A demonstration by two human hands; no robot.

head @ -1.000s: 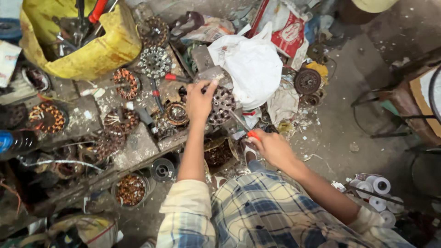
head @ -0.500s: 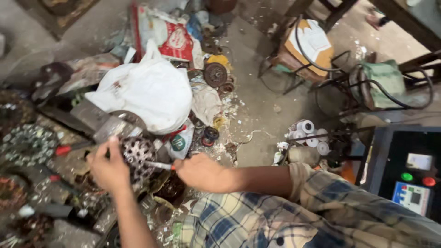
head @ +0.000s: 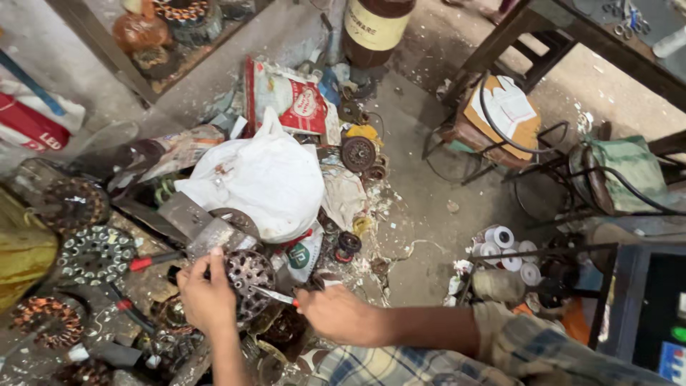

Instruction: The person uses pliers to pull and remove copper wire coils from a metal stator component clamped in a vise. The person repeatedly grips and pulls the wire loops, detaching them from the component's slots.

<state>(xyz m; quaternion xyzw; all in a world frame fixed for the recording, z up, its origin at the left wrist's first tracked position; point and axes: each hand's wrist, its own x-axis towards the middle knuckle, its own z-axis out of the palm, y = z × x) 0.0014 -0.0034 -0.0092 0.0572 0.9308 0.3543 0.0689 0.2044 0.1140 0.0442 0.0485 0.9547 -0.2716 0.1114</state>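
My left hand (head: 206, 297) grips the left side of a round grey metal motor core (head: 248, 282) with many holes, held on edge over a cluttered work surface. My right hand (head: 336, 314) holds a screwdriver (head: 275, 295) with a red handle, its metal tip pressed against the core's face. A tied white plastic bag (head: 261, 179) lies just beyond the core. Both forearms reach in from the bottom, the right one in a plaid sleeve (head: 529, 350).
Copper-wound stators (head: 43, 322) and a toothed ring (head: 93, 254) lie at left, with red-handled tools (head: 153, 261). A red and white packet (head: 289, 100) and a rusty pulley (head: 357, 152) sit behind the bag. White tape rolls (head: 507, 250), stools (head: 500, 118) and a dark machine (head: 657, 314) stand at right.
The camera has swung further right and tilted, showing more floor, stools and the machine. Both hands stay on the core and screwdriver, with the tip still worked against the core.
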